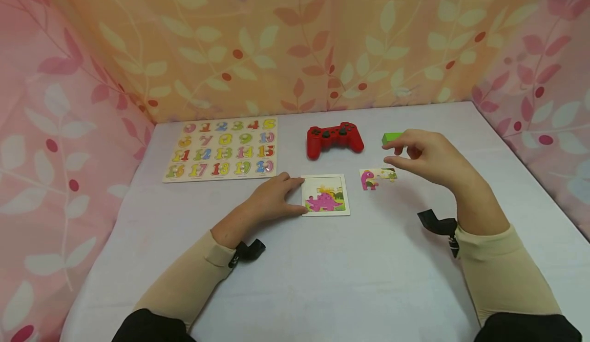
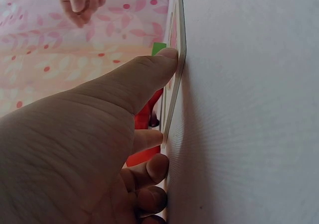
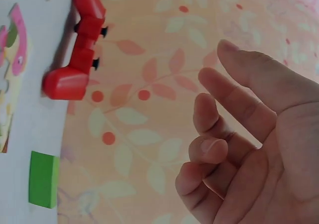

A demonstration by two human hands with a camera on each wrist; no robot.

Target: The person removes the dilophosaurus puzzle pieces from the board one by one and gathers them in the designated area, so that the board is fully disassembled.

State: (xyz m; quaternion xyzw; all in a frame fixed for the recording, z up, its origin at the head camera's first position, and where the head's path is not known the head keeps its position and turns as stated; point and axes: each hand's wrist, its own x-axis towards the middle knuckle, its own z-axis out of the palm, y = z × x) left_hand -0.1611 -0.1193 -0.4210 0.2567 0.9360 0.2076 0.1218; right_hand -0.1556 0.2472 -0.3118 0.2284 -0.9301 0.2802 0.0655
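Observation:
A small square jigsaw puzzle (image 1: 324,201) with a white frame and a partly filled pink dinosaur picture lies on the table. My left hand (image 1: 272,197) holds its left side, the thumb at the near corner and a finger at the far one. In the left wrist view, the thumb lies over the edge of the puzzle frame (image 2: 174,102). Loose jigsaw pieces (image 1: 369,180) with a pink dinosaur head lie right of the frame. Above and to the right of them hovers my right hand (image 1: 426,157), fingers loosely bent. The right wrist view shows nothing between that hand's fingertips (image 3: 228,46).
A wooden number board (image 1: 221,173) with numerals from 1 to 20 lies at the back left. Behind the puzzle is a red game controller (image 1: 335,138). A green block (image 1: 391,137) sits beyond the right fingertips. Patterned curtains (image 1: 295,50) enclose the table's back and sides.

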